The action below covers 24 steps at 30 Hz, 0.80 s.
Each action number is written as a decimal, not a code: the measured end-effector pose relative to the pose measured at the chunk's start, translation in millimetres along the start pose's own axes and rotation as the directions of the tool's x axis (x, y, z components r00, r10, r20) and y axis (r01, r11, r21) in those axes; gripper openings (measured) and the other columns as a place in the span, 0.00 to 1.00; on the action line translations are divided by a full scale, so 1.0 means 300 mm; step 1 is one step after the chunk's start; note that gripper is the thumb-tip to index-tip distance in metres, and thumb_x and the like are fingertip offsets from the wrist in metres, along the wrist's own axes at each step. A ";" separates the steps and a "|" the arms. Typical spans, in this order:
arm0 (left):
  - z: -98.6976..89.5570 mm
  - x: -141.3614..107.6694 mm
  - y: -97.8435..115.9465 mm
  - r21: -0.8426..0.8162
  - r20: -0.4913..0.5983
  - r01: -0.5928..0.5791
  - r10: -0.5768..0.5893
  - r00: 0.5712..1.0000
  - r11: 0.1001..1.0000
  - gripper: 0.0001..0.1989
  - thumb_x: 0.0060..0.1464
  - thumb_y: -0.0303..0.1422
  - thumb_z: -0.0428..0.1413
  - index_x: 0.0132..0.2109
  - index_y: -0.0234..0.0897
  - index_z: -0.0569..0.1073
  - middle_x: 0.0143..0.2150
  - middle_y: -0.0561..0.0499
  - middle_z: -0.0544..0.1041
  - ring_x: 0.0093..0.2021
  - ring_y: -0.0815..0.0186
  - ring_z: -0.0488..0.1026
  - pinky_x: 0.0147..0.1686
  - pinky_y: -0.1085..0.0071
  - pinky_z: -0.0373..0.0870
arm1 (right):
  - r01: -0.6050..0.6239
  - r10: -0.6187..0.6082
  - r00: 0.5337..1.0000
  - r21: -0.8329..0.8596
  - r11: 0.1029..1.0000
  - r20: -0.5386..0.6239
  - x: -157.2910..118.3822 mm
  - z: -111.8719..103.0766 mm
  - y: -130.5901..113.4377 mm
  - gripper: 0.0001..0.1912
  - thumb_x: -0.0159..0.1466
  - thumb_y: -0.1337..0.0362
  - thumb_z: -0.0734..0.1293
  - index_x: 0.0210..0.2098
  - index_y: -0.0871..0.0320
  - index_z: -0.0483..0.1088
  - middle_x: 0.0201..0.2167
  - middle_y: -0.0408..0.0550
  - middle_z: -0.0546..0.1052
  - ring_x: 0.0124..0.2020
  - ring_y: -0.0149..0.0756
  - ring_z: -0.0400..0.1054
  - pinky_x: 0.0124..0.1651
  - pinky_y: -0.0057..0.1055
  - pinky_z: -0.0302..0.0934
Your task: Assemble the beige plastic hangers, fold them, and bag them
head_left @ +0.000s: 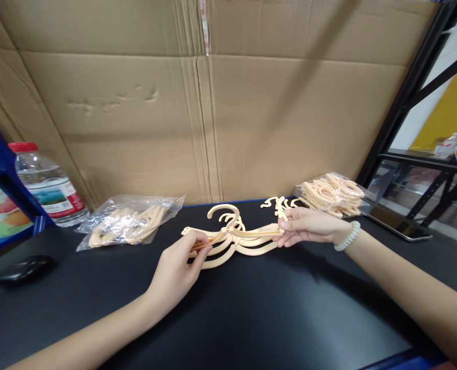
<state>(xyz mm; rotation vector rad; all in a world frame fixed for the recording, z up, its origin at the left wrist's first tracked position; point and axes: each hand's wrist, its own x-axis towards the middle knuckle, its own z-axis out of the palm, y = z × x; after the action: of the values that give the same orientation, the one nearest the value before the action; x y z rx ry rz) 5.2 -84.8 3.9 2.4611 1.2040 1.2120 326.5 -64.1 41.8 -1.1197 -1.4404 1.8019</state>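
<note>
A cream plastic hanger with a curved hook is held between my two hands, above other hangers of the same kind on the black table. My left hand pinches its left arm between thumb and fingers. At the hanger's right end, my right hand grips the tip with thumb and fingers; a pale bead bracelet is on that wrist. Small hooked cream pieces show just behind my right hand.
Clear bags of cream parts lie at the left and right. A large water bottle and a black mouse are far left. A phone lies at right. Cardboard stands behind the table.
</note>
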 end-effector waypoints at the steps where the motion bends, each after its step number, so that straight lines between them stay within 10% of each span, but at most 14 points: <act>1: 0.000 0.001 0.001 0.001 -0.004 0.000 0.000 1.000 1.000 0.04 0.61 0.33 0.49 0.37 0.40 0.65 0.34 0.52 0.74 0.34 0.65 0.74 0.37 0.68 0.74 | 0.008 -0.008 1.000 0.001 1.000 -0.013 0.002 0.004 0.002 0.16 0.57 0.60 0.74 0.31 0.60 0.63 0.33 0.54 0.81 0.35 0.35 0.78 0.38 0.25 0.72; 24: -0.006 0.009 0.002 -0.064 -0.005 0.125 -0.126 0.992 0.990 0.05 0.60 0.36 0.50 0.38 0.40 0.66 0.37 0.52 0.75 0.37 0.64 0.75 0.36 0.68 0.73 | 0.210 -0.225 0.937 -0.086 0.974 -0.268 0.043 0.074 0.043 0.15 0.56 0.60 0.74 0.28 0.59 0.63 0.26 0.49 0.79 0.25 0.29 0.74 0.31 0.23 0.70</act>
<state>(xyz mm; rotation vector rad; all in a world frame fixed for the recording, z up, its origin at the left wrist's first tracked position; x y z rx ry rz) 5.1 -83.7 6.9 2.2992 1.2805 1.2093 301.6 -67.4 27.6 -1.1394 -1.3932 1.3994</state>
